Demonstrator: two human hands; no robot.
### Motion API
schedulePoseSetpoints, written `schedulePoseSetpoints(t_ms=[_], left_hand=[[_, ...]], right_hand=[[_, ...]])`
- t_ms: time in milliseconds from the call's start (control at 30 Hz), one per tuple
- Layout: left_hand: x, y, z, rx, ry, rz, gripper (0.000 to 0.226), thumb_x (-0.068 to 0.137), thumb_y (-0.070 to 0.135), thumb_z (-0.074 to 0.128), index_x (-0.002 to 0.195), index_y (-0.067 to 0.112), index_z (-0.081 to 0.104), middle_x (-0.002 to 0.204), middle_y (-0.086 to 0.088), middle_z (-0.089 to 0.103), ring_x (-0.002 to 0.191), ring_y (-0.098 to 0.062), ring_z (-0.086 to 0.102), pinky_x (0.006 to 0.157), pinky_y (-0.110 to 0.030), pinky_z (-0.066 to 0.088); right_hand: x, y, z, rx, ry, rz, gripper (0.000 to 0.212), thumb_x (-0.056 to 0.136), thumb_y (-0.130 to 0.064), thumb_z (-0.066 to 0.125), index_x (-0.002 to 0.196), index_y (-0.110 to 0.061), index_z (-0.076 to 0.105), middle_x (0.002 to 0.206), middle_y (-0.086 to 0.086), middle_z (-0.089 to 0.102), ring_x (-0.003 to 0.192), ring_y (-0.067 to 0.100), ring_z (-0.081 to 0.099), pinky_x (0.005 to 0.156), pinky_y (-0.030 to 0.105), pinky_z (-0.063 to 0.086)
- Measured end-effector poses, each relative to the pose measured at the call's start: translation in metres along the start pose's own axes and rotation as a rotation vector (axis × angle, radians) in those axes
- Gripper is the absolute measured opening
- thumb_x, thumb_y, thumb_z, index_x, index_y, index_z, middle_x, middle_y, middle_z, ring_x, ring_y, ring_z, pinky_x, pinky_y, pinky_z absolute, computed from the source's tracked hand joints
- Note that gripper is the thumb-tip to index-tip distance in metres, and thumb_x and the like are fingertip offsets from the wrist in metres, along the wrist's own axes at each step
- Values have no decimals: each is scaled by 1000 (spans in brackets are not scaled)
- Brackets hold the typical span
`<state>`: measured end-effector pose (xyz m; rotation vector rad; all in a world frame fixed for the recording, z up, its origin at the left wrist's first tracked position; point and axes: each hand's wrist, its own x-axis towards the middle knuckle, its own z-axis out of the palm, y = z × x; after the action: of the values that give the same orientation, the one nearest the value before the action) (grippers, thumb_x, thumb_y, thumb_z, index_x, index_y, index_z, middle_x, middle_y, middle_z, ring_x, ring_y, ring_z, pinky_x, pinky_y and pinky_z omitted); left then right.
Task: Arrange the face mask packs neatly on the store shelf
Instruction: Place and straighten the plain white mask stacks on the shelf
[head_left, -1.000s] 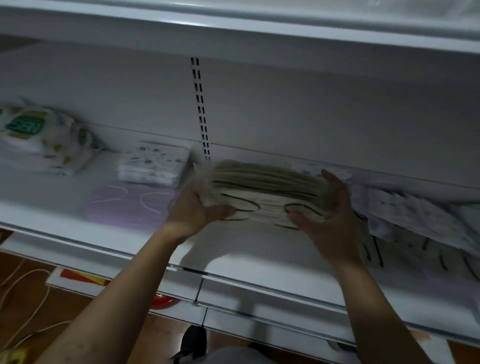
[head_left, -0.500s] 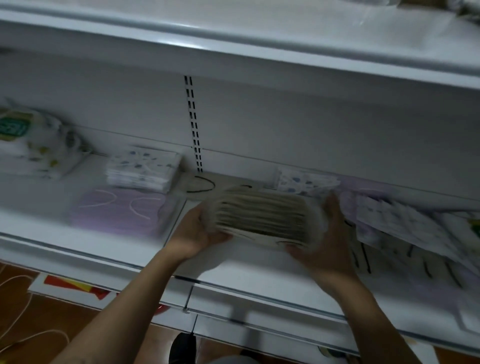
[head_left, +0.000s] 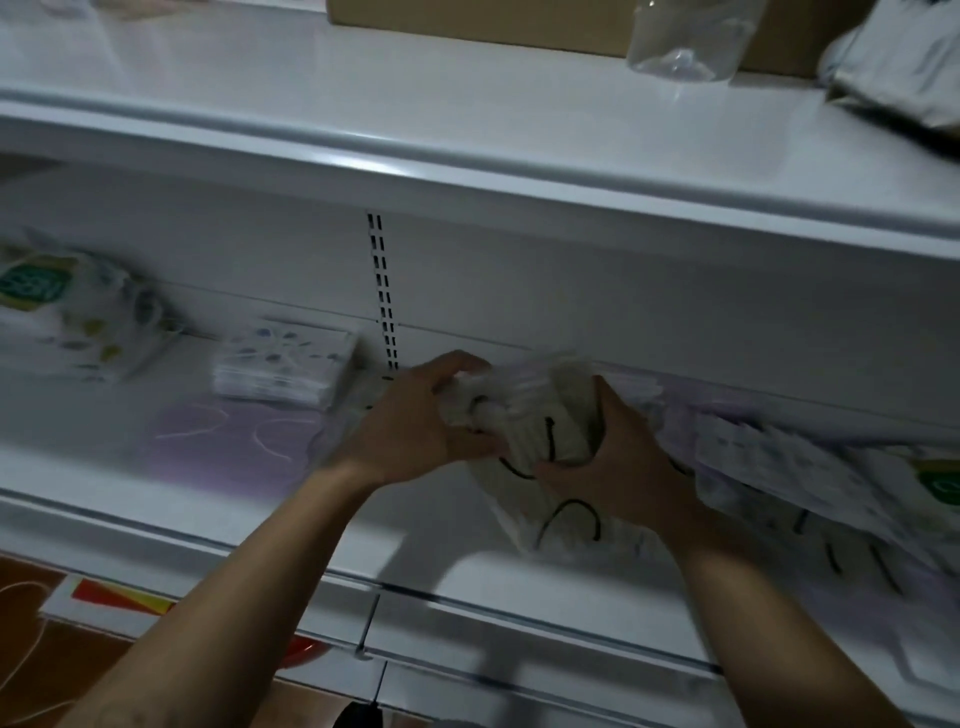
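Now beige, black-looped mask pack (head_left: 540, 421) looks crumpled.

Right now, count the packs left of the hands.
3: green-labelled pack far left; flower-print pack at the back; lilac pack before it. Another may hide behind the left hand.

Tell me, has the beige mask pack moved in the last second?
Yes. The beige mask pack shifted right: its left end was below the slotted strip, now it sits clear to the strip's right.
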<state>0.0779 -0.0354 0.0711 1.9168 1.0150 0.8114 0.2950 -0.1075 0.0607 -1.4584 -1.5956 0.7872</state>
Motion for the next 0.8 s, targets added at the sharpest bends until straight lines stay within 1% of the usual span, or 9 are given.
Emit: schedulePoseSetpoints(t_ms=[100,167,233,300,400,533,633,700,800], left_hand=[[-5,-1,18,-331,164,-75,72,51,19,94,112,31,59,85,9,69,77,-8,66,68,-27,55],[-12,-14,40,-484,168,-156,88,48,23,95,125,20,54,101,3,73,92,-12,70,73,-27,56],[-21,-22,58,-421,118,-196,90,47,32,92,127,20,52,111,6,70,101,-10,68,77,-24,55],[-23,-23,64,-314,103,-173,87,50,35,93,126,20,54,112,9,69,103,-8,66,80,-20,53],[-17,-23,60,-294,43,-109,91,55,34,94,132,18,49,118,5,67,109,-9,65,87,-27,55],[-19,-31,70,-216,-73,-96,101,60,32,94,138,4,36,122,-2,62,113,-13,63,87,-26,54],[-25,-32,77,-248,-3,-118,96,64,12,91,140,21,33,125,8,58,110,2,60,84,-16,50],[-24,-28,77,-266,34,-145,83,65,14,90,126,39,40,121,11,60,104,5,61,82,-17,52],[-24,-25,79,-352,72,-195,73,59,25,87,115,43,44,115,11,63,100,3,64,81,-21,54]], right_hand=[[-5,7,11,175,113,50,63,72,-1,81,121,-28,51,110,-15,64,93,-14,61,74,6,46],[-6,15,23,240,211,83,57,71,0,82,118,-19,56,107,-7,68,94,-6,65,73,11,49],[-7,26,33,284,270,116,51,69,-1,84,113,-8,60,103,1,70,95,8,68,72,22,53],[-10,28,39,351,276,131,51,72,-2,82,117,-6,59,104,0,70,95,6,68,72,19,52],[-15,26,39,459,282,139,58,67,-18,83,117,-5,58,104,-3,68,93,3,68,73,16,53],[-27,33,59,547,168,256,37,76,8,74,104,-14,64,90,-21,67,77,-13,64,67,7,49],[-33,33,70,560,268,295,33,77,8,73,98,-16,64,83,-20,68,72,-13,64,62,7,49],[-31,34,71,586,348,273,31,78,7,72,98,-15,65,80,-20,71,76,-10,65,64,9,50],[-27,30,76,548,418,270,32,80,-4,75,109,-13,64,92,-16,67,78,-14,63,66,6,49]])
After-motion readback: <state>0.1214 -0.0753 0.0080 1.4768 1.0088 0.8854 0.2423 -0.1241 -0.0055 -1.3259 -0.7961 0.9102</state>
